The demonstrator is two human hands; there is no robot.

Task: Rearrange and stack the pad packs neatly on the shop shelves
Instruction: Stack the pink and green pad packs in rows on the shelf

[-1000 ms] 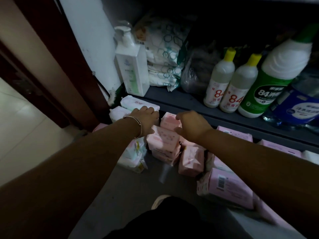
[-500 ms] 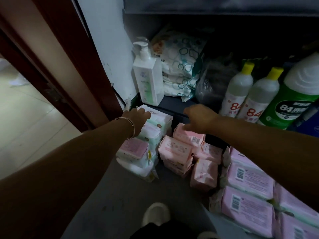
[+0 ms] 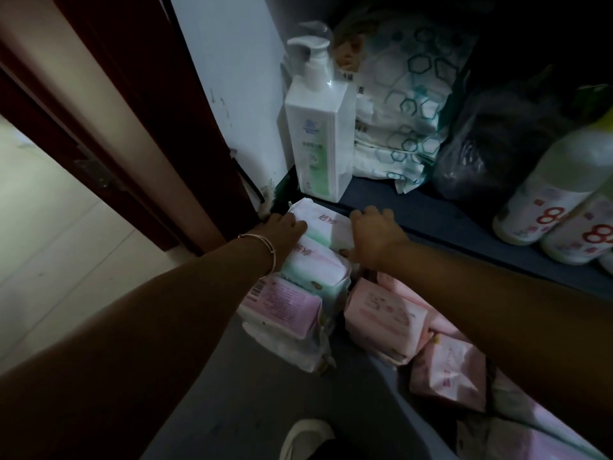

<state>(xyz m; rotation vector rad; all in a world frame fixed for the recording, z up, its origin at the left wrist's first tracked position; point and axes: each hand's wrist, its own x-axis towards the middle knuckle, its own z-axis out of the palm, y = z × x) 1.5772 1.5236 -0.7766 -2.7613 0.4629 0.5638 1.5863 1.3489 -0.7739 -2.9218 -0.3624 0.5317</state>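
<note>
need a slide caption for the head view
Both hands, left and right, press a white-and-green pad pack under the pump bottle.

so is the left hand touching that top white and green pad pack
Touching. The head view shows the left hand resting with its fingers laid on the left end of the top pad pack, no gap between them.
</note>
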